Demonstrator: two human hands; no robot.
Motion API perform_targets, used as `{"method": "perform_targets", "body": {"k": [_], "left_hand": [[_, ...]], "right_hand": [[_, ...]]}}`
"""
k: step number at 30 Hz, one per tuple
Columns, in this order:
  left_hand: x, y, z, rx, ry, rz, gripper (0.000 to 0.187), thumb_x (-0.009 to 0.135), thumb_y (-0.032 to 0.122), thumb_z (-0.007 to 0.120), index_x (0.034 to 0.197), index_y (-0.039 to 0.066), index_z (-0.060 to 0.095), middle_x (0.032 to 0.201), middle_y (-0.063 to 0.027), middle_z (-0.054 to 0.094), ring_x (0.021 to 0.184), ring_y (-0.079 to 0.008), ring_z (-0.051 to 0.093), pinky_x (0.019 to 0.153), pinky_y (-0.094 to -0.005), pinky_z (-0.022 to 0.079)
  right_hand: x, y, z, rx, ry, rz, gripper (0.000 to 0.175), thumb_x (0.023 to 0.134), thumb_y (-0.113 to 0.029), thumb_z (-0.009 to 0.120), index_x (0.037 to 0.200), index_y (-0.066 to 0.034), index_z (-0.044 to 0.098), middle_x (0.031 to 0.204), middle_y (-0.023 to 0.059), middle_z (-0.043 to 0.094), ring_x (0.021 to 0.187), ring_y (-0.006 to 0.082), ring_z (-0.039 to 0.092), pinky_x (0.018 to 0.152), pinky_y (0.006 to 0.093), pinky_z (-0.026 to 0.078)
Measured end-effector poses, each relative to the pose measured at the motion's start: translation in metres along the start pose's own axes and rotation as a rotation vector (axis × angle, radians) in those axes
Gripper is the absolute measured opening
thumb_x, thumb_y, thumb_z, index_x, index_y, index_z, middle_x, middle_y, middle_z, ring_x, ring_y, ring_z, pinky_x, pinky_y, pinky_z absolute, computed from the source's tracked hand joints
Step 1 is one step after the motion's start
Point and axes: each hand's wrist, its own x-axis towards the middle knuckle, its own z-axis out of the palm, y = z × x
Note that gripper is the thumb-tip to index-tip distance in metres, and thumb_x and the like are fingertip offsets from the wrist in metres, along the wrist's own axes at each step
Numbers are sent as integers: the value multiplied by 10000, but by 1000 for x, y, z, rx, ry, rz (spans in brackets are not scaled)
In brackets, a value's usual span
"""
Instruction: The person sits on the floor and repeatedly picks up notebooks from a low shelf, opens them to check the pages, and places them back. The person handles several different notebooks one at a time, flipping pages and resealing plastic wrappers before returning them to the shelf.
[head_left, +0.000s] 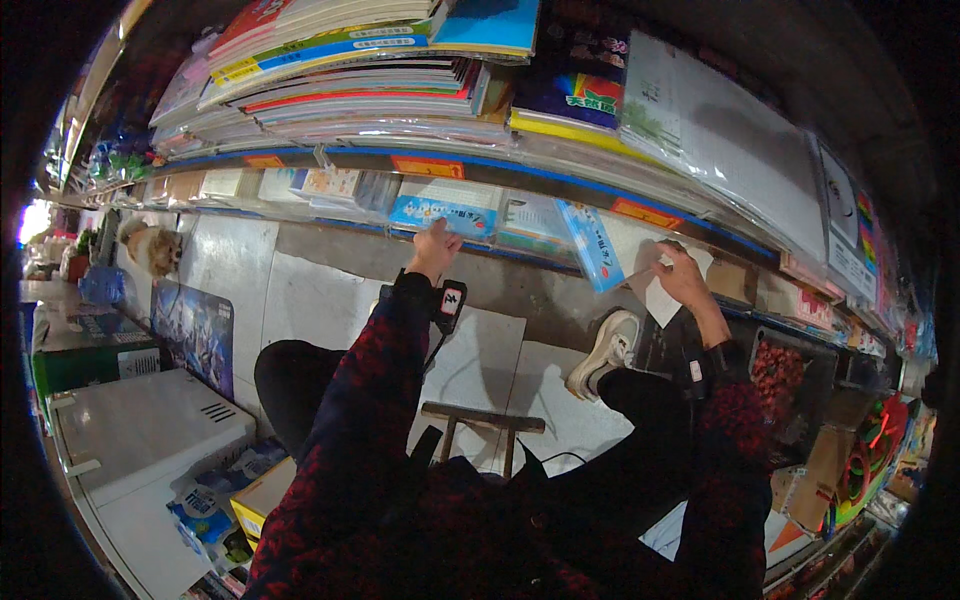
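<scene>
My left hand (435, 251) reaches to the lower shelf, its fingertips at the front edge of a flat packet with a blue printed band (442, 214). Whether the fingers grip it or only touch it is unclear. My right hand (682, 274) pinches a similar plastic-wrapped packet with a blue band (592, 247), which juts out at a tilt from the shelf front. A white paper corner (665, 304) hangs beneath my right fingers; I cannot tell if it belongs to that packet. Between my hands, more clear-wrapped packets (532, 217) lie on the lower shelf.
Above, the upper shelf holds stacked books (360, 90) and a plastic-wrapped white pad (720, 157). A wooden stool (484, 418) stands between my legs. A small dog (154, 249) is on the floor at left, beyond a white appliance (150, 435). A dark crate (780, 375) sits at right.
</scene>
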Motion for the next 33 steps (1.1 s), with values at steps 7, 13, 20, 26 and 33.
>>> {"method": "perform_targets", "body": {"k": [7, 13, 20, 26, 33], "left_hand": [[5, 6, 14, -179, 154, -198, 166, 771, 171, 532, 708, 105, 393, 545, -26, 238, 482, -149, 278, 451, -294, 240], [6, 5, 15, -192, 170, -195, 159, 771, 186, 547, 724, 116, 412, 537, -21, 256, 486, -146, 292, 467, -282, 254], [17, 2, 10, -197, 38, -186, 134, 787, 194, 565, 772, 127, 451, 566, -6, 336, 513, -136, 360, 495, -274, 310], [30, 6, 13, -232, -102, -61, 170, 782, 183, 580, 900, 97, 493, 802, -50, 532, 717, -190, 526, 658, -342, 456], [24, 23, 30, -195, -157, -159, 281, 843, 148, 492, 1086, 39, 402, 1052, -159, 494, 971, -284, 496, 841, -447, 438]], "right_hand": [[3, 5, 5, 7, 23, 6, 413, 763, -207, 531, 1149, -68, 482, 1126, 210, 482, 1025, 351, 475, 849, 380, 402], [3, 3, 5, 6, 24, -2, 412, 768, -212, 529, 1151, -69, 478, 1119, 215, 484, 1024, 357, 472, 843, 387, 405], [2, 1, 4, -3, 48, 1, 378, 776, -200, 528, 1124, -59, 489, 1105, 210, 491, 998, 356, 488, 835, 389, 406], [3, 2, 6, -15, 51, -9, 385, 776, -196, 533, 1127, -47, 480, 1095, 208, 497, 912, 325, 547, 801, 378, 425], [3, 0, 6, 10, 62, -10, 372, 767, -177, 544, 1106, -35, 487, 1070, 210, 516, 785, 306, 592, 729, 361, 454]]}}
